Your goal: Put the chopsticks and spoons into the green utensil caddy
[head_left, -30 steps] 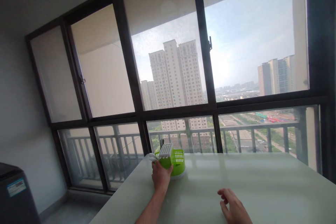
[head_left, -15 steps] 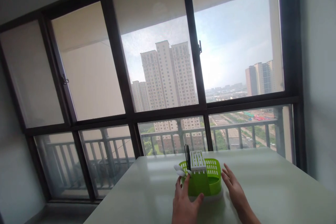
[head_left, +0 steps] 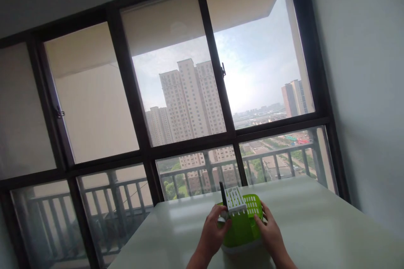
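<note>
And here's the green holder [head_left: 239, 233], standing on the pale surface [head_left: 318, 222] between the two hands: bright green body, whitish base [head_left: 242, 248] along the bottom, white slotted block [head_left: 236, 200] rising at the middle, dark thin sticks [head_left: 223, 193] poking up just left of it. The right hand [head_left: 269, 231] has the right side firmly, thumb at the front, fingers wrapped round the rim. Over on the left, the left hand [head_left: 213, 233] curls at that end, its fingers bent about a white rounded piece [head_left: 221, 220], perhaps a spoon; whether they grip it or merely touch it, I can't tell from here.

Now the edges! The surface's far edge runs along the window [head_left: 186, 88]; its left edge slants down towards the person, while a wider stretch spreads off to the right. Smooth, softly shining top; plastic-looking holder, rounded corners, the basket's wall [head_left: 251, 204] pierced by rows of small openings.
</note>
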Action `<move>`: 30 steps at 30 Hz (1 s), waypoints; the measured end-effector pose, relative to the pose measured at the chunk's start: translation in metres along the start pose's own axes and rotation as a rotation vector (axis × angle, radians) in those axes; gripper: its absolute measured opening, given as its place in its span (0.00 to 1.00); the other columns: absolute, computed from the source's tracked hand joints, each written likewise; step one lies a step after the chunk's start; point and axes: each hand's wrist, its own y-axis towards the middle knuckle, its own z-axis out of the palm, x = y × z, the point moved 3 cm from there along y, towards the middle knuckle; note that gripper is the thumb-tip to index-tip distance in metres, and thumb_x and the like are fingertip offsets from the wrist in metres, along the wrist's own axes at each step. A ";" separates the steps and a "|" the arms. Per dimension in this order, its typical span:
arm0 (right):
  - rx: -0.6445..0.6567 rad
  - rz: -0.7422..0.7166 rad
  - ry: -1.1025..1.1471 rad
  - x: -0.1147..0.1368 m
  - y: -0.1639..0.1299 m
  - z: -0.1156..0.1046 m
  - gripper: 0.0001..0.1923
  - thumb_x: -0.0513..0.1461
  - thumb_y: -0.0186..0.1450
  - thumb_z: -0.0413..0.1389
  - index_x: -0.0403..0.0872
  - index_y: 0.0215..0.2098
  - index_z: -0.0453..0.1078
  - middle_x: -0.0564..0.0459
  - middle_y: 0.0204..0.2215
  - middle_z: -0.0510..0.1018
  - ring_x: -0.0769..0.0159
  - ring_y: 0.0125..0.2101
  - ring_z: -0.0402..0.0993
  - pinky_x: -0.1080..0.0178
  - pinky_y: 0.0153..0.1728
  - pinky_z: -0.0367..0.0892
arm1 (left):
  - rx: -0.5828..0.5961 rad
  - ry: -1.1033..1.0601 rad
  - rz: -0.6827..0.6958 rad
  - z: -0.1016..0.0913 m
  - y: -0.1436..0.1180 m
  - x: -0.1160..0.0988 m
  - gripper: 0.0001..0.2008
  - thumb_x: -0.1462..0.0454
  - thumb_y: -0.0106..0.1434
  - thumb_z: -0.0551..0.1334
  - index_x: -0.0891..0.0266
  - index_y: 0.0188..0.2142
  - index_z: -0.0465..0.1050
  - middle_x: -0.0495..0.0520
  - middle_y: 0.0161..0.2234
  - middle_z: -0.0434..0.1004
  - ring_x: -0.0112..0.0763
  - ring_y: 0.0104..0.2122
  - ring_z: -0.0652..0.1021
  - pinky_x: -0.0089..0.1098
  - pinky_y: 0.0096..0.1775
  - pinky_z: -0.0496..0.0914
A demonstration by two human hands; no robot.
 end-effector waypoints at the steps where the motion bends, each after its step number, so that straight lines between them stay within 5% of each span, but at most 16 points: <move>1: -0.003 -0.004 -0.006 0.001 0.000 0.000 0.44 0.59 0.61 0.57 0.47 0.68 0.58 0.45 0.59 0.71 0.51 0.54 0.72 0.57 0.52 0.72 | 0.035 -0.029 -0.005 -0.002 0.001 -0.002 0.12 0.59 0.62 0.63 0.58 0.44 0.77 0.56 0.42 0.81 0.39 0.42 0.80 0.37 0.48 0.74; 5: -0.034 -0.004 -0.030 0.002 0.000 0.002 0.42 0.57 0.62 0.55 0.45 0.68 0.57 0.44 0.57 0.71 0.52 0.53 0.73 0.57 0.51 0.72 | 0.149 -0.139 -0.036 -0.006 0.008 -0.002 0.08 0.60 0.61 0.63 0.60 0.39 0.76 0.52 0.31 0.79 0.32 0.31 0.77 0.28 0.32 0.71; 8: -0.049 -0.005 -0.048 0.000 0.000 0.004 0.41 0.56 0.63 0.53 0.44 0.67 0.57 0.43 0.57 0.72 0.53 0.53 0.73 0.60 0.48 0.73 | 0.088 -0.198 -0.081 -0.005 0.018 0.009 0.11 0.59 0.60 0.64 0.60 0.41 0.76 0.50 0.29 0.77 0.31 0.29 0.75 0.27 0.28 0.68; 15: -0.067 0.007 -0.081 0.001 0.001 0.005 0.40 0.53 0.62 0.52 0.44 0.68 0.56 0.43 0.56 0.72 0.54 0.52 0.73 0.61 0.48 0.73 | -0.390 -0.433 -0.330 -0.022 0.038 0.059 0.26 0.46 0.54 0.68 0.62 0.44 0.77 0.48 0.25 0.75 0.29 0.21 0.71 0.28 0.23 0.66; 19: -0.042 0.017 -0.068 0.009 -0.002 0.002 0.39 0.51 0.62 0.51 0.44 0.67 0.57 0.43 0.56 0.72 0.55 0.52 0.73 0.60 0.46 0.73 | -0.742 -0.509 -0.471 -0.065 0.049 0.095 0.28 0.47 0.50 0.67 0.61 0.46 0.76 0.46 0.26 0.75 0.29 0.25 0.74 0.29 0.27 0.69; 21: -0.044 0.020 -0.075 0.012 -0.004 0.000 0.39 0.52 0.62 0.51 0.44 0.67 0.57 0.43 0.56 0.72 0.55 0.51 0.74 0.61 0.46 0.73 | -0.820 -0.488 -0.550 -0.093 0.051 0.114 0.27 0.49 0.51 0.64 0.63 0.46 0.76 0.47 0.25 0.75 0.29 0.25 0.75 0.29 0.29 0.70; 25: -0.058 0.025 -0.100 0.010 -0.006 -0.003 0.39 0.53 0.62 0.52 0.45 0.67 0.58 0.44 0.56 0.72 0.54 0.51 0.74 0.60 0.47 0.72 | -0.708 -0.396 -0.725 -0.145 0.029 0.147 0.20 0.52 0.48 0.64 0.64 0.34 0.77 0.50 0.22 0.74 0.30 0.21 0.74 0.31 0.25 0.70; 30: -0.058 0.037 -0.117 -0.001 -0.004 -0.003 0.38 0.53 0.60 0.53 0.48 0.66 0.59 0.45 0.55 0.72 0.53 0.51 0.73 0.57 0.47 0.71 | -0.506 -0.210 -0.892 -0.182 -0.040 0.172 0.15 0.52 0.41 0.69 0.59 0.19 0.69 0.46 0.12 0.64 0.32 0.13 0.67 0.30 0.17 0.61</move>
